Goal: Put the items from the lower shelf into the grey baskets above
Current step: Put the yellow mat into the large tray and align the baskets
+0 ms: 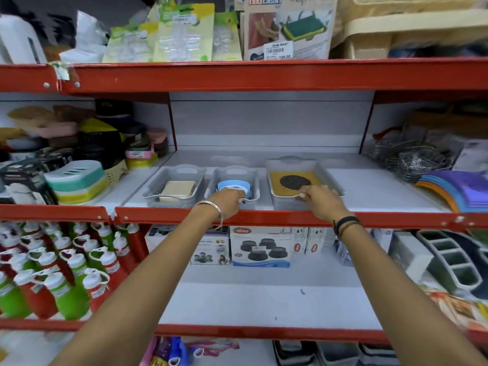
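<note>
Three grey baskets stand on the middle shelf. The left basket [153, 190] holds a beige block [178, 190]. A blue round item [233, 186] lies in the middle basket [253, 180], and my left hand [229, 200] grips that basket's front rim. The wide right basket [332, 178] holds a yellow flat pack with a black mesh disc [294, 180]. My right hand [318, 198] rests on this basket's front edge, fingers curled over the rim. On the lower shelf, boxed items [260, 247] stand at the back.
Red shelf rails [264, 216] cross between my arms and the baskets. Red and green bottles [52, 273] fill the lower left. Soap dishes [76, 178] sit left of the baskets, wire baskets [412, 157] and coloured mats [454, 188] to the right. A grey compartment organiser [449, 260] lies lower right.
</note>
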Motion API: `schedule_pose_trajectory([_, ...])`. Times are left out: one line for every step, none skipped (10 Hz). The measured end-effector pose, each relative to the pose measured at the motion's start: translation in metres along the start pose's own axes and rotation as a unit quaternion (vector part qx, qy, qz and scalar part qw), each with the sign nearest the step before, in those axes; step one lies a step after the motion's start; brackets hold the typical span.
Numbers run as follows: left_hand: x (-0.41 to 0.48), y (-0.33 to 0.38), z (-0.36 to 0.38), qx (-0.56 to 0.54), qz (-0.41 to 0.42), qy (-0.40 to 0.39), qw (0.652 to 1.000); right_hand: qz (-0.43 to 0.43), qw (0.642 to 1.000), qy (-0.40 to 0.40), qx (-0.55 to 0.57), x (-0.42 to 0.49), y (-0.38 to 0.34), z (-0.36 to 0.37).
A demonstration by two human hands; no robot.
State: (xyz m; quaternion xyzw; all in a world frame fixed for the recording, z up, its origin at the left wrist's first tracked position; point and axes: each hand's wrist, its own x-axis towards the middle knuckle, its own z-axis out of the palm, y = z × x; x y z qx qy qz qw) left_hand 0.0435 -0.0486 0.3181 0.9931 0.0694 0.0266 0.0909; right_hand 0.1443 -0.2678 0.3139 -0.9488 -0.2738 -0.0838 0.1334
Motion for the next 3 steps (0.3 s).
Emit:
schedule_pose_trajectory([-0.004,0.004,-0.002,0.000,-0.006,0.007,1.000,-0.005,1.000,0.020,-0.010,-0.020,-0.002,0.000])
schedule_pose_trajectory([-0.007,0.002,0.001,-0.014,-0.004,0.014,1.000,-0.005,1.000,0.017,-0.010,-0.029,-0.008,-0.002])
schedule_pose_trajectory([-0.016,0.005,-0.003,-0.035,0.019,0.067,0.997,-0.025,0.996,0.066,0.063,-0.037,-0.019,-0.018])
